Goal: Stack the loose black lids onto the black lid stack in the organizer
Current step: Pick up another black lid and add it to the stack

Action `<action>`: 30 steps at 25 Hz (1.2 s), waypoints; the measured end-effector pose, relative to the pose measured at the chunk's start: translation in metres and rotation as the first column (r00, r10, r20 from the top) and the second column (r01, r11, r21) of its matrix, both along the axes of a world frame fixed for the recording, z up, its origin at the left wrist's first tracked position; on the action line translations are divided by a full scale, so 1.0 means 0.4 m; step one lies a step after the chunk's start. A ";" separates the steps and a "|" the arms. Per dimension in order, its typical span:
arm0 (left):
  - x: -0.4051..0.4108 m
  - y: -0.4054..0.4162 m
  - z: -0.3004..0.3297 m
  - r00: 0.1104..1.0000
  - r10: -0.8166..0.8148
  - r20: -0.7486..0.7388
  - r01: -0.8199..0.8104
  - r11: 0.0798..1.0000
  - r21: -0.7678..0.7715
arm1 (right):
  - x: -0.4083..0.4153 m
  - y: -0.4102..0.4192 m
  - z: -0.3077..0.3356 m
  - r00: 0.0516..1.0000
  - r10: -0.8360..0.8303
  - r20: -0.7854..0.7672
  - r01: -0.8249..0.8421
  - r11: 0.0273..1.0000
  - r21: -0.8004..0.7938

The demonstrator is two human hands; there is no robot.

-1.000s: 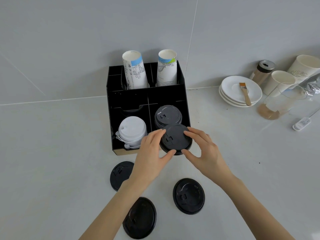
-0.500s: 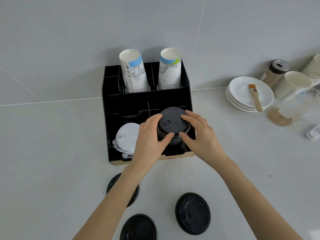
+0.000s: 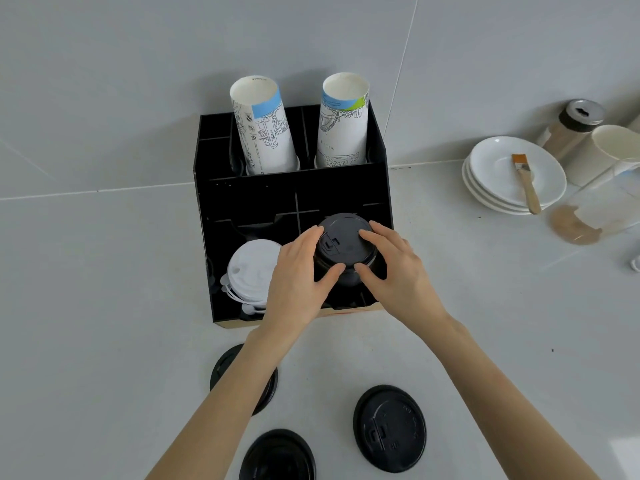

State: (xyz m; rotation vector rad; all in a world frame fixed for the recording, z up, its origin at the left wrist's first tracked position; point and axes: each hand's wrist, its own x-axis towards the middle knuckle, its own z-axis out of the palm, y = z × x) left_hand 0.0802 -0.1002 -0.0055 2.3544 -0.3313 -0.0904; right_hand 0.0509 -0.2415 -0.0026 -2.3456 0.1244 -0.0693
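A black organizer (image 3: 291,194) stands against the wall. In its front right compartment sits the black lid stack (image 3: 343,247), with a black lid on top. My left hand (image 3: 298,282) and my right hand (image 3: 398,271) both grip that top lid from its sides, thumbs at the front. Three loose black lids lie on the counter in front: one (image 3: 221,372) partly under my left forearm, one (image 3: 277,457) at the bottom edge, one (image 3: 389,429) to the right.
A white lid stack (image 3: 251,268) fills the front left compartment. Two tall paper cup stacks (image 3: 261,129) (image 3: 343,123) stand in the back. At the right are white saucers (image 3: 498,181) with a brush (image 3: 526,181), a shaker jar (image 3: 571,129), cups and a glass pitcher (image 3: 595,209).
Both hands carried the black lid from the organizer's front edge back and down onto the black lid stack. The view moved closer to the organizer.
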 end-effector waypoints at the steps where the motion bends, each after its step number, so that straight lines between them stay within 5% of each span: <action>1: -0.001 -0.001 0.001 1.000 -0.001 -0.002 0.001 1.000 0.003 | -0.001 0.001 -0.001 1.000 -0.001 -0.005 0.001 1.000 0.001; 15: -0.142 0.058 0.051 0.998 -0.050 0.045 0.056 0.989 -0.133 | -0.196 -0.022 0.037 0.997 -0.005 0.078 0.005 1.000 -0.003; 30: -0.383 0.068 -0.088 0.866 -0.391 -0.313 0.454 0.877 0.160 | -0.482 -0.054 -0.099 0.938 0.128 -0.322 -0.148 0.988 -0.038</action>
